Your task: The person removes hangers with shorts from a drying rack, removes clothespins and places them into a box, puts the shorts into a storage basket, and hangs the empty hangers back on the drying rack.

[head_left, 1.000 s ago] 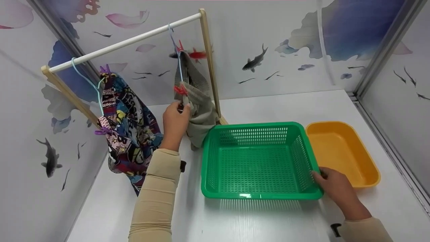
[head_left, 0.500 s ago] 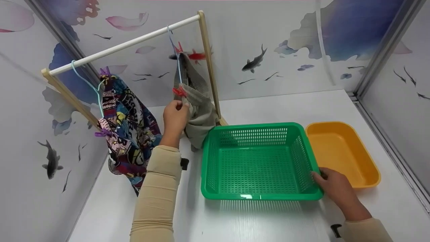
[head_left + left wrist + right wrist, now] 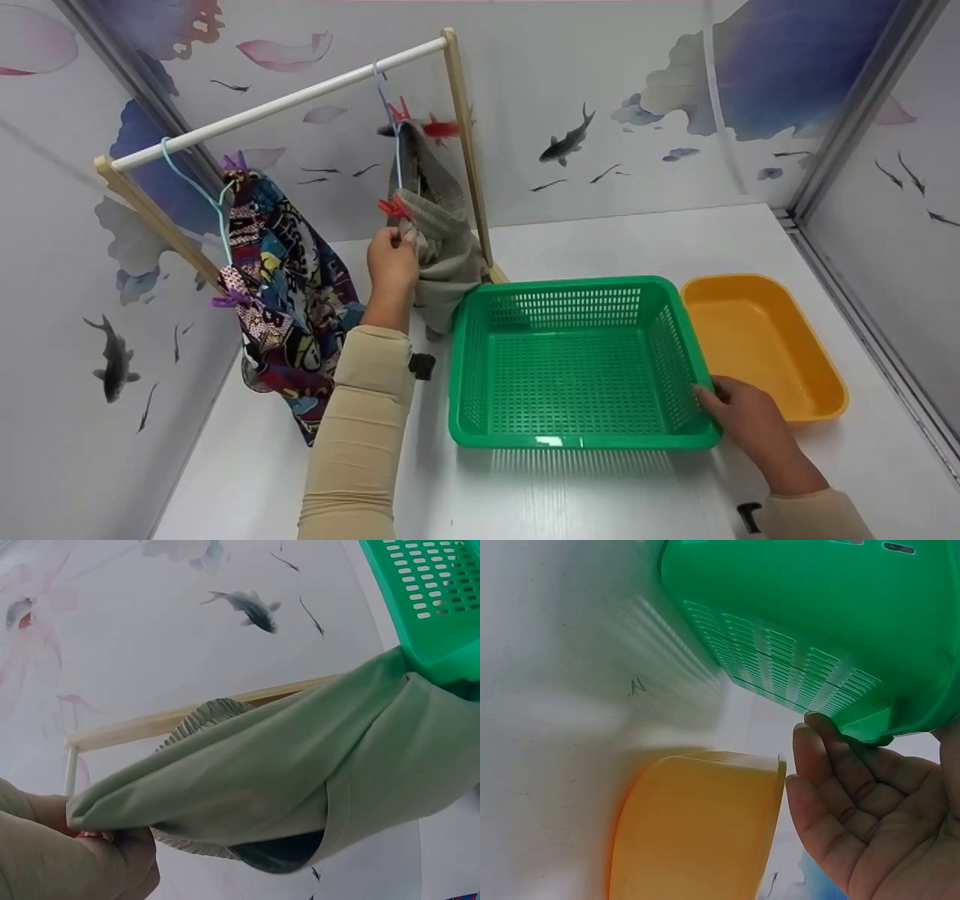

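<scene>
Grey-green pants (image 3: 446,251) with a gathered waistband hang by red clothespins from a pale blue hanger (image 3: 398,154). My left hand (image 3: 393,266) pinches the fabric just under the lower red clothespin (image 3: 395,208). In the left wrist view the pants (image 3: 225,780) stretch away from the fingertips, and a bit of red shows at the fingers. The lower end of the pants is by the left rim of a green slotted basket (image 3: 570,382). My right hand (image 3: 750,412) holds that basket by its right rim, thumb on top and fingers underneath, as the right wrist view shows.
A wooden rack with a white rod (image 3: 285,101) stands at the left. From it hangs a colourful patterned garment (image 3: 292,262) on a mint hanger (image 3: 196,176) with purple clothespins (image 3: 232,298). A yellow tub (image 3: 765,345) sits right of the basket. Printed walls surround the white table (image 3: 600,495).
The lower red clothespin has shifted slightly left and down with the waistband edge, and my left hand has turned slightly. My right hand and the basket have stayed in place.
</scene>
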Tool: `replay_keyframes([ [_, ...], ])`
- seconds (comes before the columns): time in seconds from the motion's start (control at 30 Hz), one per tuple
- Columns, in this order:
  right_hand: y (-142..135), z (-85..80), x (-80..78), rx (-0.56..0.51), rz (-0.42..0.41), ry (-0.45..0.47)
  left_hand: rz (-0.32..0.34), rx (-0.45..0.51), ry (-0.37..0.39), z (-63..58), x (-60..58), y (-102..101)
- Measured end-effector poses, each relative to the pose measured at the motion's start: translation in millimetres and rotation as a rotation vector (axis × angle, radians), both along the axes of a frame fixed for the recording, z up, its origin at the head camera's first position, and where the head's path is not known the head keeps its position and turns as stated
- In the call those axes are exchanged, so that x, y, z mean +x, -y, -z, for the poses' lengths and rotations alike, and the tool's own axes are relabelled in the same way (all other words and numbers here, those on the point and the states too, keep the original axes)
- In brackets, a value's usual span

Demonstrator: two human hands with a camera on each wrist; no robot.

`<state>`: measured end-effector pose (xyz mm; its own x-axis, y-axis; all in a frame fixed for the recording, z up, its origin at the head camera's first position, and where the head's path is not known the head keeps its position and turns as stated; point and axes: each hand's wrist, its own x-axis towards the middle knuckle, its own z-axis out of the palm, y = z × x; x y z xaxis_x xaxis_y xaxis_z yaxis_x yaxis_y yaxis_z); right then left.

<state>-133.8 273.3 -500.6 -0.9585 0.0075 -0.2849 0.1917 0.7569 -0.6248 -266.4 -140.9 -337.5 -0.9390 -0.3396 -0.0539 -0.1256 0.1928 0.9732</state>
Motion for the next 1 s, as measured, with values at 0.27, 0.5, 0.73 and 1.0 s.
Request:
replay_keyframes([
  [0.27,1,-0.4,1.9,-0.003,-0.003,-0.071,-0.079,0.004,-0.069,3.4,0.3,0],
  [0.5,1,-0.8,2.3,-0.008,0.001,-0.048,-0.091,-0.001,-0.105,7.7,1.3,2],
  [0.73,1,0.4,1.6,-0.009,0.01,-0.035,-0.087,0.006,-0.106,12.0,0.5,5],
  [1.0,0,1.1,0.5,-0.01,0.006,-0.011,-0.106,0.001,-0.1,20.3,1.1,9],
])
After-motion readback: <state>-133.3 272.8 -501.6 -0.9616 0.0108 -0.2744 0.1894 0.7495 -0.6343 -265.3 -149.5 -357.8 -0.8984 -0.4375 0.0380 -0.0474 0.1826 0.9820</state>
